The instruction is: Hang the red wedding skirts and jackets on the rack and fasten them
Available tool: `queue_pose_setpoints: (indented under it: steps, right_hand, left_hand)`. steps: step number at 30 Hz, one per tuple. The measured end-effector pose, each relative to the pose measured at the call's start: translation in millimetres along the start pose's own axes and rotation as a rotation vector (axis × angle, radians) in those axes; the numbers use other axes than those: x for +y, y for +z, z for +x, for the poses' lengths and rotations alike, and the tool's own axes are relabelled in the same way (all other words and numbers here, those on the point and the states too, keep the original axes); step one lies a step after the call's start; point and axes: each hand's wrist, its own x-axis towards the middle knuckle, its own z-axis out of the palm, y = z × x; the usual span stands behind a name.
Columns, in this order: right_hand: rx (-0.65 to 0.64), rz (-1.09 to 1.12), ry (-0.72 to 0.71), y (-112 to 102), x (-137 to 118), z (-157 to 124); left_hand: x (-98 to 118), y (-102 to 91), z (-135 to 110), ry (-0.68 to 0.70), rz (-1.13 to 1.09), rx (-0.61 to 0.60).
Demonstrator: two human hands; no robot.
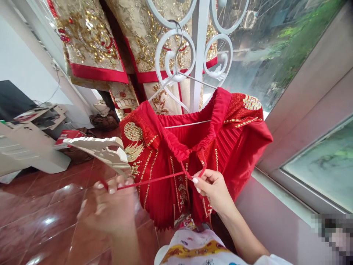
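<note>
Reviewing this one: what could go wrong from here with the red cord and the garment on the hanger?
The red cord is stretched straight between the left hand and right hand; a hard pull might tug the red garment askew on its wire hanger. Cord strands cross close to the right hand, so they could tangle or knot by accident. The cord also runs across the garment's front, where it might snag on the gold trim.

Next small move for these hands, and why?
Probably a gentle outward pull by the left hand, with the right hand pinching as anchor: the red cord runs nearly straight between them, and the ends of the red garment's gathered edge look slightly apart.
</note>
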Motion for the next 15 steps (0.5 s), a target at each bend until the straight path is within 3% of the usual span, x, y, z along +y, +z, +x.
queue_pose_setpoints:
  steps: [2, 4, 5, 6, 8, 10, 11, 13, 15]
  right_hand:
    - [0.01, -0.068, -0.029, -1.2, -3.1, -0.5]
    - [-0.008, -0.144, -0.051, -1.0, -7.3, -0.1]
    - [-0.032, -0.177, -0.054, -0.2, -10.1, 0.5]
    - [-0.062, -0.203, -0.052, 0.9, -13.3, 1.3]
    - [-0.127, -0.237, -0.045, 3.8, -20.4, 3.7]
    - [-0.184, -0.27, -0.063, 6.2, -27.3, 6.8]
    - [-0.21, -0.291, -0.077, 6.6, -30.6, 8.4]
    - [-0.247, -0.346, -0.1, 4.7, -37.5, 10.6]
    - [-0.233, -0.432, -0.135, -2.6, -47.9, 10.0]
  left_hand:
    - [3.2, -6.7, 11.1, 0.226, 0.291, 0.153]
    - [2.8, 0.5, 12.5, 0.428, 0.498, 0.244]
    - [1.5, 8.9, 9.1, 0.486, 0.558, 0.196]
    - [-0.5, 19.7, 3.3, 0.493, 0.602, 0.073]
    - [-7.5, 45.2, -13.0, 0.327, 0.664, -0.316]
    - [-18.1, 69.7, -30.2, 0.035, 0.644, -0.652]
    - [-24.0, 79.8, -37.2, -0.117, 0.589, -0.732]
    - [-33.5, 93.5, -44.8, -0.316, 0.476, -0.772]
    - [-34.6, 98.0, -41.4, -0.338, 0.485, -0.778]
